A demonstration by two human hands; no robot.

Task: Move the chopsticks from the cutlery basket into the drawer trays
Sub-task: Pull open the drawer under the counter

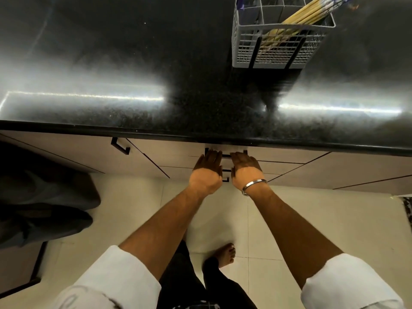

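We have both hands on the top drawer's black handle [226,155], left hand [207,172] and right hand [246,169]; each grip curls over the bar, though we cannot tell how tightly. The chopsticks [305,15] wait in the cutlery basket [277,50] on the worktop [133,63]. We should pull straight back, evenly, so the drawer doesn't skew.

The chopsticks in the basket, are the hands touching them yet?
Apart. The head view shows the chopsticks in the basket on the counter, while the left hand and right hand are down at the drawer handle.
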